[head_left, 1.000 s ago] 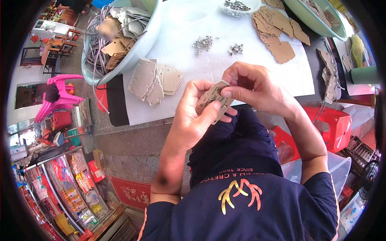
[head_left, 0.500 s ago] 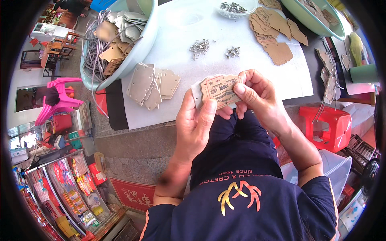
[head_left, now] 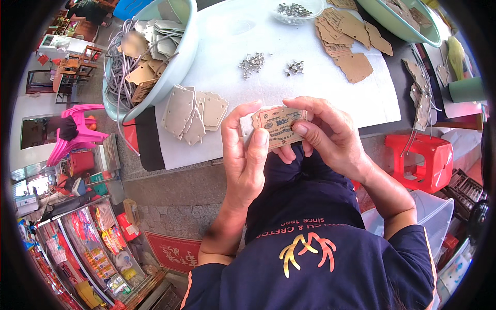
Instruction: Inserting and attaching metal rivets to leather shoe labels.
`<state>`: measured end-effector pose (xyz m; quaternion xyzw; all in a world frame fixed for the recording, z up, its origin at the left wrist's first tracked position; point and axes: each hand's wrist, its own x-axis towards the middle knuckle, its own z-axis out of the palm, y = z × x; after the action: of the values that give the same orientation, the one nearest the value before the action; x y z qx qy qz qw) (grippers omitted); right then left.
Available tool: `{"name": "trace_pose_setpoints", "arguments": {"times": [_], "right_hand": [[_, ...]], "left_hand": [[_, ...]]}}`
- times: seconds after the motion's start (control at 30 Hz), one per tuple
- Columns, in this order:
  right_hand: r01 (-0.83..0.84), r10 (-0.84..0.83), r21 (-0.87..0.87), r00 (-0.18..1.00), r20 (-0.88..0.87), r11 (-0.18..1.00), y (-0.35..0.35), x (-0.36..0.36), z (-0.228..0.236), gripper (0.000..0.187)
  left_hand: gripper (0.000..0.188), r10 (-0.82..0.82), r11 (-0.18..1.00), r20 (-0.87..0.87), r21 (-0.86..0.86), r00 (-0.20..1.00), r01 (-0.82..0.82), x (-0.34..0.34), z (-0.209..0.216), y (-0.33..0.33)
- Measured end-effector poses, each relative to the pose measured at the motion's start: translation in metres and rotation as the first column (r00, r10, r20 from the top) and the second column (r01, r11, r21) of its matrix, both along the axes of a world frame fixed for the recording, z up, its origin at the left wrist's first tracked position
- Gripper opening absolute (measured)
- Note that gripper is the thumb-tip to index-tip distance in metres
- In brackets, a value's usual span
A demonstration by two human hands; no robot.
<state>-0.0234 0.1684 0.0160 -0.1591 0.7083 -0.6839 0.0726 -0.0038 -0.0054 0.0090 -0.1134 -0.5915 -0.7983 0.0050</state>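
Just in front of the near table edge, both hands hold up a printed tan card [head_left: 279, 125] with a notched outline and small holes. Behind its left side shows a pale grey-white piece [head_left: 247, 124]. My left hand [head_left: 243, 152] grips the left end, thumb in front and fingers behind. At the right end, my right hand [head_left: 328, 132] pinches the card between thumb and fingers, the index finger along its top edge. Similar grey pieces [head_left: 182, 111] with holes lie fanned on the table to the left. Two heaps of small metal rivet-like parts [head_left: 251, 63] [head_left: 294, 67] lie beyond the hands.
A pale basin [head_left: 188, 62] of grey cords and card pieces stands at left. More tan cards [head_left: 353, 67], a clear bowl [head_left: 295, 19] of metal parts and a green basin [head_left: 423, 36] sit at the far right. A red stool [head_left: 439, 163] stands right of the table.
The card has moved slightly left and sits straighter between my hands. My right index finger has stretched along its top edge. The whole view has shifted a little.
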Motion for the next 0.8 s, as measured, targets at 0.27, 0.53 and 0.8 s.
{"name": "trace_pose_setpoints", "arguments": {"times": [0.27,0.53,0.8], "right_hand": [[0.056,-0.033,-0.246,0.995,0.098,0.968,-0.003,0.005,-0.009,0.031],[0.062,-0.045,-0.26,0.997,0.068,0.964,-0.003,0.005,-0.014,0.031],[0.081,-0.082,-0.146,0.997,-0.003,0.986,-0.001,0.004,-0.013,0.03]], "left_hand": [[0.035,-0.029,0.999,0.038,0.034,0.999,0.027,-0.002,0.005,0.002],[0.036,-0.031,1.0,0.068,-0.006,0.997,0.031,-0.003,0.012,0.005],[0.032,-0.042,0.999,0.086,0.034,0.995,0.04,-0.004,0.009,0.004]]}}
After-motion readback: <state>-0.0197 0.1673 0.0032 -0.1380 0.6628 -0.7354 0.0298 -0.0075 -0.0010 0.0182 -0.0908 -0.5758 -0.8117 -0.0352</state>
